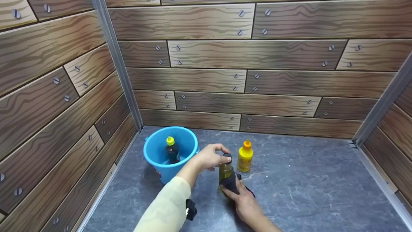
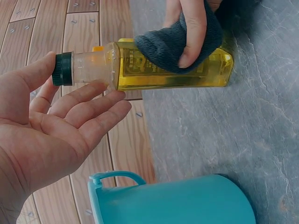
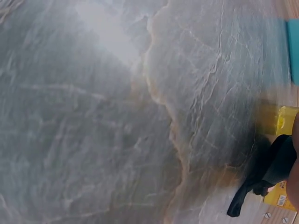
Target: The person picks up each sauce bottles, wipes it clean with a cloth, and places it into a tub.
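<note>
Cloth [image 2: 180, 44], dark grey, pressed against the side of the oil bottle [image 2: 173, 70] by the right hand [image 1: 246, 203], thumb and fingers curled round cloth and bottle together. Bottle upright on the grey floor [image 1: 305, 187], near its centre, holding yellow-green liquid. Left hand [image 1: 210, 156] at the bottle's 10 o'clock, fingertips at the black cap [image 2: 61, 68]; in the left wrist view the palm is spread, fingers relaxed and touching neck and cap, not clamped. Yellow bottle [image 1: 245, 156] with orange cap stands just beside, at 1 o'clock. Blue bucket [image 1: 154, 161] at 10 o'clock, by the left wall, with a dark bottle [image 1: 172, 150], yellow-capped, upright inside. Wood-print panels [image 1: 257, 54] behind.
</note>
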`<state>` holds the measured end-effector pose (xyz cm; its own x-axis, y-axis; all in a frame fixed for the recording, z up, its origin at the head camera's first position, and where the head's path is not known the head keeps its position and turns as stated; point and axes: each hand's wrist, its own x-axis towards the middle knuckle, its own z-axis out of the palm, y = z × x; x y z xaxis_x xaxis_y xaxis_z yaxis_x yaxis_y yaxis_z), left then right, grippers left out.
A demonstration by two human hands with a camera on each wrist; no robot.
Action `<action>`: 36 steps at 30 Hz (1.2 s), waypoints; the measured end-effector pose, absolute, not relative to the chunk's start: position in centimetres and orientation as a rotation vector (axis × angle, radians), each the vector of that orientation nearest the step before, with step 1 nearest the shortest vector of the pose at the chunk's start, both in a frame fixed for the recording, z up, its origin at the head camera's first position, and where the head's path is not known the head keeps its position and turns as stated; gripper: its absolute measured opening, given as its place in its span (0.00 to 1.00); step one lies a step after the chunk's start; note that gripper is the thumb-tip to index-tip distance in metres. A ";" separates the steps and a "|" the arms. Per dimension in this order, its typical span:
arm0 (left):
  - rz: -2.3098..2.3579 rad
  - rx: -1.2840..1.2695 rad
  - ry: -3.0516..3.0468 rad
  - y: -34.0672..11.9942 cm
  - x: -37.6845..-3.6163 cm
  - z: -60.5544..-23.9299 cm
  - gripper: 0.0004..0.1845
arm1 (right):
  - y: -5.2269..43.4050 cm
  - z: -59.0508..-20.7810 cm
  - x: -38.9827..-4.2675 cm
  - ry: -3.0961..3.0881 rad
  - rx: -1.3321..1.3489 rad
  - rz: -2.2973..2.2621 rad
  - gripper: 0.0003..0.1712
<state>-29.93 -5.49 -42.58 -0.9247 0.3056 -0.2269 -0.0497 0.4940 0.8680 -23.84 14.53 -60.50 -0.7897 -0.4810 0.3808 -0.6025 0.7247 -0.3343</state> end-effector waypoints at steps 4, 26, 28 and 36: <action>1.400 0.215 2.394 -5.5 -30.0 -42.6 0.07 | 14.6 -60.5 -23.8 -2.730 0.843 0.611 0.35; 1.393 0.242 2.401 -5.5 -29.9 -42.5 0.08 | 14.6 -59.5 -23.1 -2.944 0.810 0.275 0.36; 1.388 0.239 2.403 -5.4 -29.9 -42.5 0.08 | 14.7 -59.3 -23.0 -2.961 0.792 0.279 0.34; 1.390 0.228 2.400 -5.4 -29.7 -42.5 0.07 | 15.5 -58.7 -22.5 -2.977 0.715 0.339 0.31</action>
